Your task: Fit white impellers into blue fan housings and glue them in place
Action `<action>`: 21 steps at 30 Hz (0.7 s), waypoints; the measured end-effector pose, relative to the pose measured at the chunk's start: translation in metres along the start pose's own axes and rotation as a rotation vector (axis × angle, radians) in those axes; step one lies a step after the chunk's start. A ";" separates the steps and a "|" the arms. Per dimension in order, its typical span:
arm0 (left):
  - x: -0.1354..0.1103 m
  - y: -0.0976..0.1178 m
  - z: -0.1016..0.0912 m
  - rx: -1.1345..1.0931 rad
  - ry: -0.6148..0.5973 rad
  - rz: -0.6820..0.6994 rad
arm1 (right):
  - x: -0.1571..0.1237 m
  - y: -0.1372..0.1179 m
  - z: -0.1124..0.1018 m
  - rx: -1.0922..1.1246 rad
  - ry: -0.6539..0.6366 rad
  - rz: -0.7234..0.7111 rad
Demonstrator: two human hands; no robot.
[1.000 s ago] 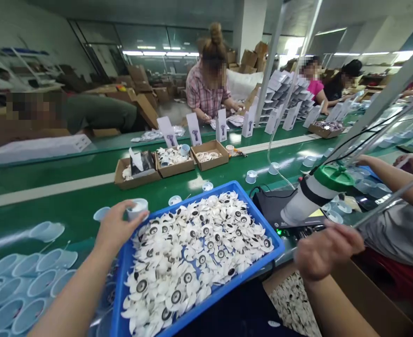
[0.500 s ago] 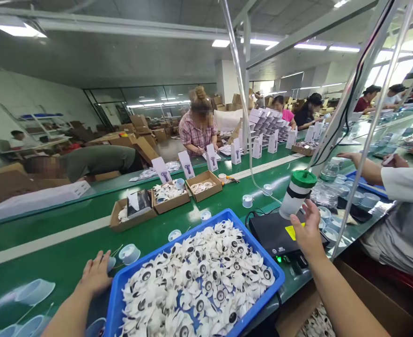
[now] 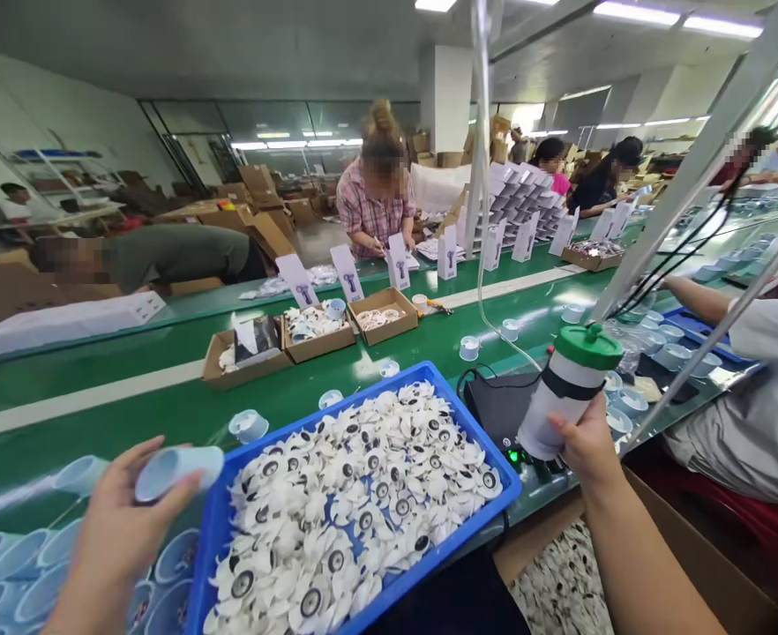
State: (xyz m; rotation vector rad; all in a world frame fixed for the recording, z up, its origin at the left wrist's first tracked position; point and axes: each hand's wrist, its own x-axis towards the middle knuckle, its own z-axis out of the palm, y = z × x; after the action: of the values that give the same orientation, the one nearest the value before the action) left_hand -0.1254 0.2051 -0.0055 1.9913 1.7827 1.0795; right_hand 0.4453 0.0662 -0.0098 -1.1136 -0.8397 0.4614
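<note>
The person's left hand is curled around a small pale blue plastic cup. The fingers and thumb are closed on its wall, and the cup is tipped on its side just above the near left corner of a blue plastic tray. The right hand grips the lower end of a white cylindrical bottle with a green lid. The bottle tilts a little to the right and is held above a flat black box, which has a green light glowing at its front edge. The tray sits between the two hands, heaped with white plastic fan blades with dark hubs. Below the left hand lie more pale blue cups, though blur at the frame's edge makes it hard to tell whether they are stacked. All of this rests on a green conveyor belt, where three open cardboard boxes stand beyond the tray. To the right a co-worker's forearm reaches over other cups. Across the belt, a person in a plaid shirt works behind upright white cards.
</note>
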 end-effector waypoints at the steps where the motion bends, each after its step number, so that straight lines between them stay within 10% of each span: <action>1: -0.021 0.015 0.004 -0.047 -0.053 -0.034 | -0.006 -0.010 0.008 0.087 -0.066 0.053; 10: -0.127 0.189 0.064 -0.263 -0.417 0.544 | -0.060 -0.089 0.142 0.718 -0.716 0.454; 21: -0.143 0.231 0.074 -0.438 -0.483 0.377 | -0.073 -0.117 0.160 0.505 -0.731 0.434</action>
State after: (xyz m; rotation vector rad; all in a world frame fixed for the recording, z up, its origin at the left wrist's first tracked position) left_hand 0.0997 0.0424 0.0389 2.1050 0.8682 0.8806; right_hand 0.2659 0.0636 0.1022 -0.6343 -1.0230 1.4176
